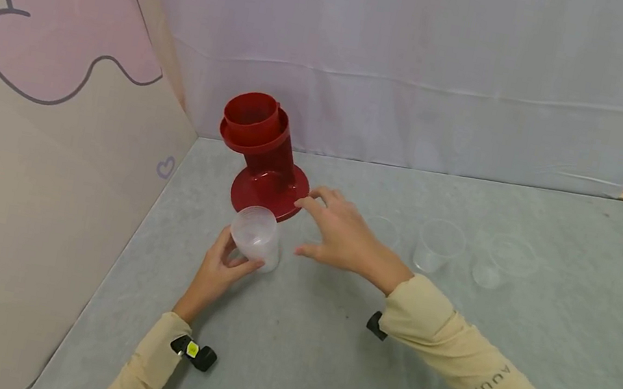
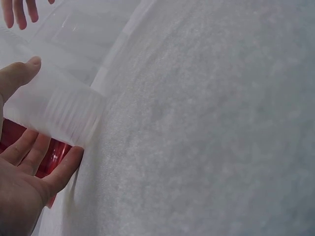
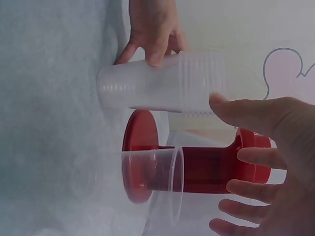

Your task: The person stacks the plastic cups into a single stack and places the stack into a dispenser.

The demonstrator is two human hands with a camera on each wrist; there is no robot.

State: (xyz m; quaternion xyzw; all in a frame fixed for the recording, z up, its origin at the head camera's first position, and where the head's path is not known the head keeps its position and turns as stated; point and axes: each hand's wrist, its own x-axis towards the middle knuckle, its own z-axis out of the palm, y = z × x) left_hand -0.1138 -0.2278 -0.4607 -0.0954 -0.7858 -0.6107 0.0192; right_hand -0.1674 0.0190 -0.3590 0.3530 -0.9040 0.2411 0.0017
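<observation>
1. My left fingers (image 3: 157,51) curl round the cup stack (image 1: 258,239) near the worktop's (image 1: 280,370) left edge.
2. My right fingers (image 3: 253,190) spread wide, holding nothing.
3. Red stand (image 1: 266,185) near the far-left corner; clear cups (image 1: 431,261) rightward.

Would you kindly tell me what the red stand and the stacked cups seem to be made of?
Red stand: probably hard, moulded plastic with a glossy finish, since bright highlights show on its smooth surface.

Stacked cups: apparently thin plastic, translucent and slightly milky, judging by their cloudy walls and fine ridges.
</observation>
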